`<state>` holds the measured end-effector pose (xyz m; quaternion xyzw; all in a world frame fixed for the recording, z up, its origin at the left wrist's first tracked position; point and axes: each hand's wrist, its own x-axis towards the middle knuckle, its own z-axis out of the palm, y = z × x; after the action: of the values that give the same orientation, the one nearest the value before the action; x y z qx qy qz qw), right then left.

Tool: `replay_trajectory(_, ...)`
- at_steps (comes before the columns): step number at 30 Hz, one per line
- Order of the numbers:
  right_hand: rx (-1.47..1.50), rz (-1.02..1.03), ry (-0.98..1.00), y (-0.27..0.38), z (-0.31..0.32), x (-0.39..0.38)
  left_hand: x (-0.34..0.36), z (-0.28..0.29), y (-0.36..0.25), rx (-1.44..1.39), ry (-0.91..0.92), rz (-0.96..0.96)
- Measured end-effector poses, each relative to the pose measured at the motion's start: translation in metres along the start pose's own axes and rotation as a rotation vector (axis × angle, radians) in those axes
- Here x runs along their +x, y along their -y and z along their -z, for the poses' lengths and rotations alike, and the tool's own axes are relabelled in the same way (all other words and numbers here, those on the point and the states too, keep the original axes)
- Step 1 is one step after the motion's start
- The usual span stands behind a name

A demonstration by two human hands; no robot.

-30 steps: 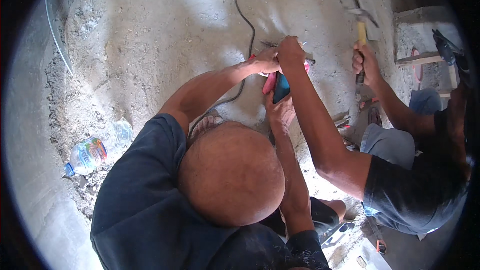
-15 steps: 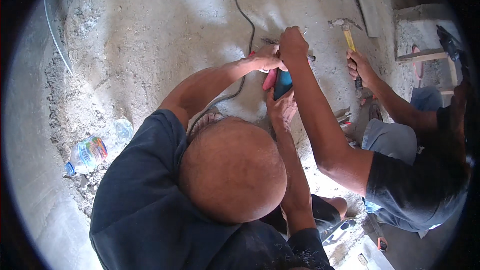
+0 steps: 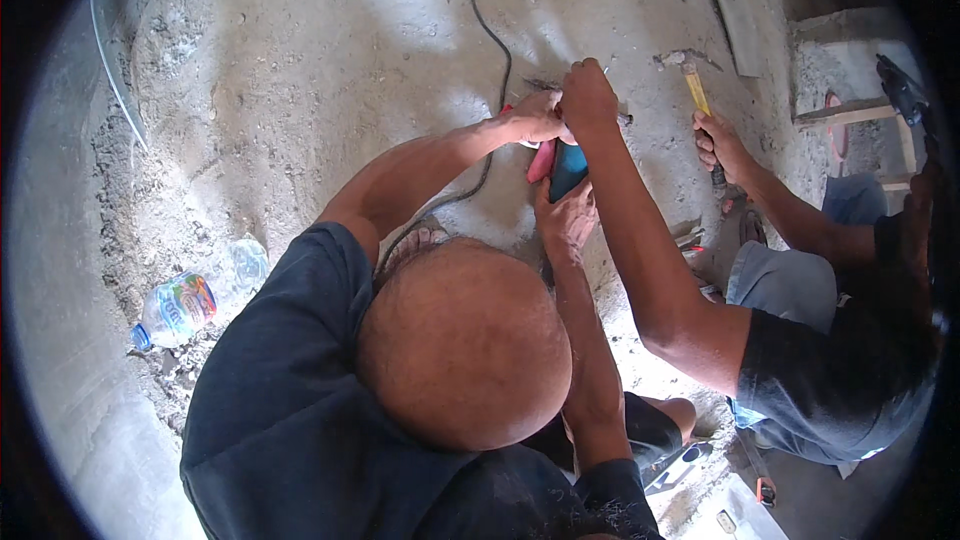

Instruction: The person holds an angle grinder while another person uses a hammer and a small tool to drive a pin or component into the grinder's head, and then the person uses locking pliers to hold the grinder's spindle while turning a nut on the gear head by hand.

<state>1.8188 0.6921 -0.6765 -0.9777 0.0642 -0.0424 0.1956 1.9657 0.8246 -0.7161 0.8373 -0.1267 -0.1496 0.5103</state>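
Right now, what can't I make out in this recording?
All in the head view:
Teal object: upper end hidden behind the co-workers' hands, so its kind is unclear.
Thin tip beside them: too small to identify.
Dark cord: lower end hidden behind the front co-worker.
The wearer's own hands: out of frame.

And here's the floor, rough, pale and gritty, with soft patches of light playing across its upper half! Over on the left, a crumbly strip runs beside a smooth grey surface (wall or slab, hard to call). Far right, a pale block-like ledge stands above a wooden crosspiece.
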Motion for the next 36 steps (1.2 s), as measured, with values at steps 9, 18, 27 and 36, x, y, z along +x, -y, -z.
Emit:
replay_trajectory(9,-0.118,0.113,-0.169,-0.007,-0.010,0.001,-0.004,0.001,-0.010,-0.051,-0.090,0.062)
replay_trajectory(18,-0.054,0.053,-0.112,-0.007,-0.008,-0.001,-0.002,-0.004,-0.004,-0.184,0.008,0.088)
replay_trajectory(27,-0.049,0.175,-0.231,-0.011,-0.010,-0.001,0.006,-0.013,0.006,-0.144,-0.049,-0.050)
replay_trajectory(36,0.064,0.037,-0.061,-0.019,-0.018,-0.002,0.012,-0.021,0.020,-0.124,-0.021,-0.020)
